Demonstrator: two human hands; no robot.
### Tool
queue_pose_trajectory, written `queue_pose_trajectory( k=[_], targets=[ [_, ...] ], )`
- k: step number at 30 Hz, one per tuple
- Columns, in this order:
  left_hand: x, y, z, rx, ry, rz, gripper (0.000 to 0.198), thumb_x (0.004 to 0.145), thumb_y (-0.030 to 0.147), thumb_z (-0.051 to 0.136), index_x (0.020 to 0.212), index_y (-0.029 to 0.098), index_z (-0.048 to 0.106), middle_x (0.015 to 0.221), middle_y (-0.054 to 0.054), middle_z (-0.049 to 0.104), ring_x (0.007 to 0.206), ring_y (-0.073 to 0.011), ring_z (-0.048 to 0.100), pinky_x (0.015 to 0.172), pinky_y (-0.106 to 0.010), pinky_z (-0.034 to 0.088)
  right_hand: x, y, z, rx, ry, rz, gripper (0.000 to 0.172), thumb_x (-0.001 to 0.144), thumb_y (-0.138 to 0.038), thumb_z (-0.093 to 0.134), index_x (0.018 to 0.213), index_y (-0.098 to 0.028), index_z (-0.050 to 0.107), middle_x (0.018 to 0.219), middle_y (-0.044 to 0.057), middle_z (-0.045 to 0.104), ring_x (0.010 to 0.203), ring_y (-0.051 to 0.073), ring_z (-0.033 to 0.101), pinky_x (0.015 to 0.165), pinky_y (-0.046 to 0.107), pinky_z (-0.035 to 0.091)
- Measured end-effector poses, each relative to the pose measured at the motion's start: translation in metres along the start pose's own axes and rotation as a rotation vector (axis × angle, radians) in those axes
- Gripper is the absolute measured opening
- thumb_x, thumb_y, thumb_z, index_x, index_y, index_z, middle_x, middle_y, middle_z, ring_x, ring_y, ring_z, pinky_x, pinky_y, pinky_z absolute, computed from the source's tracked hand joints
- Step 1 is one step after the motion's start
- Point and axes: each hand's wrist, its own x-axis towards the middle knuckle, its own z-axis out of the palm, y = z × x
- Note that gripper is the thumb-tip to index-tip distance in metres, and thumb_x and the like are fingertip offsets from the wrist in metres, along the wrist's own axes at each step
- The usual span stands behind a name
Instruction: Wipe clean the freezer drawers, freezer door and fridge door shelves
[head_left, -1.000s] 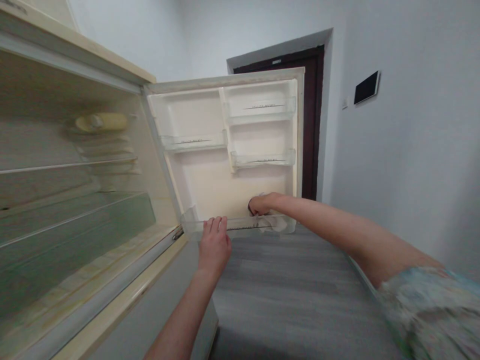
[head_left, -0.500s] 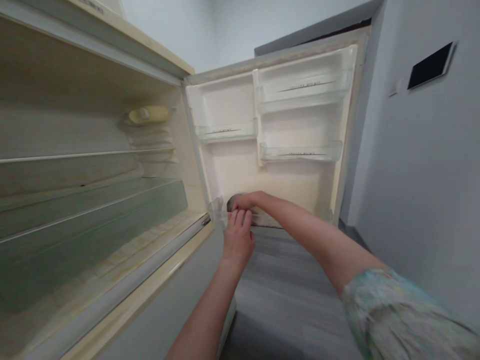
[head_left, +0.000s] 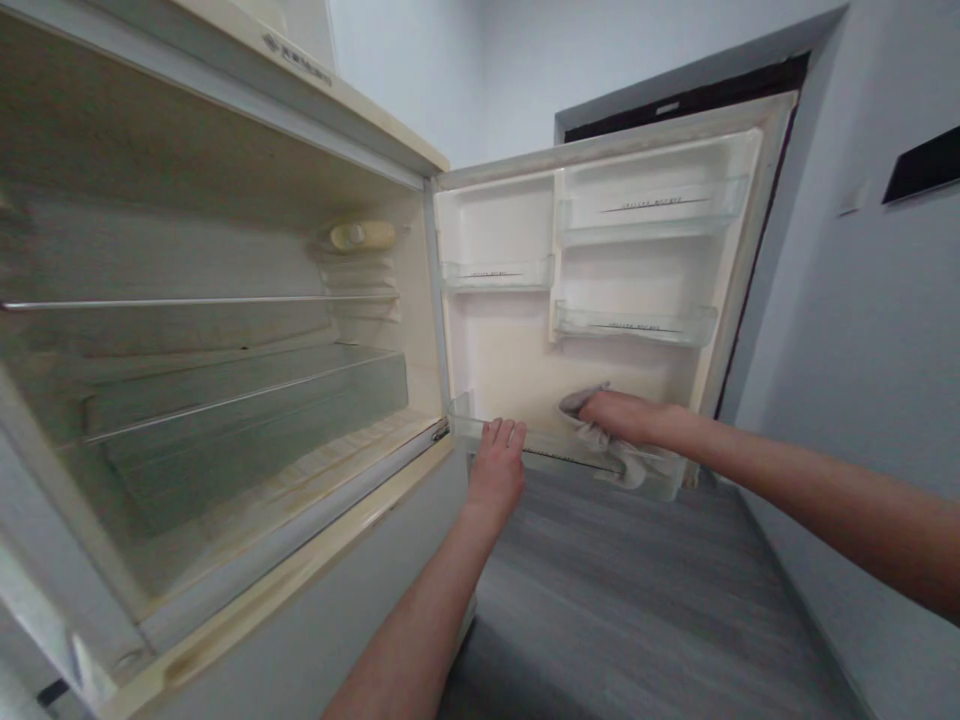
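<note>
My right hand (head_left: pixel 626 415) is closed on a greyish cleaning cloth (head_left: pixel 589 430), part of which hangs over the front of the bottom door bin (head_left: pixel 551 447). This bin is a clear plastic trough low on the inside of the open fridge door (head_left: pixel 517 365). Hooked over the bin's rim, toward its hinge end, are the fingers of my left hand (head_left: pixel 501 465). The thumb of that hand is hidden. The fingertips of my right hand are partly covered by the cloth.
To the left stands the open fridge compartment (head_left: pixel 187 240), with glass shelves, a clear drawer front (head_left: pixel 262 430) and a yellowed lamp cover (head_left: pixel 364 236). Smaller bins (head_left: pixel 637 325) line the upper door. Beyond the door are a doorway and a grey wall (head_left: pixel 862 380). Grey flooring (head_left: pixel 600 580) lies below.
My right hand has moved right along the bottom bin with the cloth, away from my left hand. My left hand stays at the rim. The whole view has shifted.
</note>
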Motion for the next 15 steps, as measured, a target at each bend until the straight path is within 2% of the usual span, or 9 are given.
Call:
queue_pose_trajectory(
  k=[2,4,6,8,10,11,13,15],
  targets=[
    [0.0,0.0,-0.001,-0.002,-0.007,-0.003,0.056,0.085,-0.001,0.046,0.138,0.015,0.058,0.138,-0.012,0.06,0.139,-0.0295,0.049,0.126,-0.05,0.037,-0.045,0.001,-0.01,-0.002,0.27,0.019,0.026,0.087,-0.009,0.052,0.096,-0.018,0.075,0.111,0.015,0.072,0.095,0.02,0.068,0.087,0.03,0.051],
    [0.0,0.0,-0.003,0.001,-0.014,-0.015,0.055,0.085,0.0,0.047,0.137,0.014,0.058,0.137,-0.013,0.06,0.14,-0.0296,0.048,0.126,-0.048,0.037,-0.092,0.012,-0.017,0.032,0.589,0.146,0.027,0.088,-0.017,0.05,0.102,-0.02,0.073,0.113,0.015,0.069,0.099,0.023,0.067,0.09,0.034,0.052],
    [0.001,0.0,-0.006,0.009,-0.023,-0.029,0.053,0.084,0.0,0.048,0.134,0.013,0.06,0.135,-0.013,0.061,0.138,-0.0298,0.049,0.126,-0.047,0.038,-0.132,0.032,-0.018,0.017,0.93,0.411,0.03,0.083,-0.019,0.049,0.103,-0.022,0.071,0.109,0.017,0.07,0.103,0.027,0.067,0.09,0.04,0.052],
    [0.0,0.0,-0.009,0.018,-0.035,-0.041,0.05,0.084,0.001,0.049,0.13,0.013,0.062,0.131,-0.014,0.063,0.136,-0.0297,0.051,0.125,-0.047,0.038,-0.156,0.055,-0.011,0.096,1.094,0.689,0.036,0.084,-0.022,0.045,0.111,-0.021,0.069,0.114,0.021,0.071,0.108,0.031,0.067,0.094,0.045,0.051],
    [-0.003,-0.001,-0.014,0.028,-0.047,-0.054,0.05,0.083,0.001,0.05,0.13,0.013,0.062,0.131,-0.014,0.063,0.139,-0.03,0.05,0.125,-0.046,0.038,-0.163,0.069,0.001,0.221,1.098,0.851,0.043,0.089,-0.029,0.042,0.124,-0.017,0.066,0.123,0.024,0.069,0.115,0.033,0.066,0.101,0.048,0.049],
    [-0.006,-0.001,-0.017,0.032,-0.052,-0.061,0.052,0.083,0.001,0.05,0.132,0.012,0.061,0.134,-0.014,0.062,0.142,-0.0305,0.047,0.126,-0.046,0.038,-0.161,0.071,0.008,0.288,1.059,0.867,0.048,0.092,-0.034,0.042,0.131,-0.014,0.063,0.127,0.025,0.068,0.117,0.034,0.065,0.103,0.049,0.048],
    [-0.012,-0.001,-0.021,0.039,-0.064,-0.077,0.059,0.082,0.0,0.049,0.14,0.01,0.056,0.146,-0.015,0.057,0.151,-0.0316,0.038,0.127,-0.046,0.037,-0.153,0.066,0.02,0.361,0.971,0.802,0.06,0.095,-0.046,0.043,0.139,-0.009,0.059,0.133,0.026,0.066,0.121,0.034,0.064,0.107,0.047,0.047],
    [-0.018,-0.001,-0.024,0.044,-0.079,-0.09,0.066,0.082,0.0,0.048,0.147,0.007,0.049,0.158,-0.016,0.048,0.156,-0.0324,0.03,0.128,-0.046,0.035,-0.142,0.055,0.028,0.34,0.933,0.727,0.069,0.094,-0.054,0.047,0.142,-0.006,0.058,0.136,0.026,0.065,0.126,0.036,0.063,0.108,0.046,0.047]
  ],
)
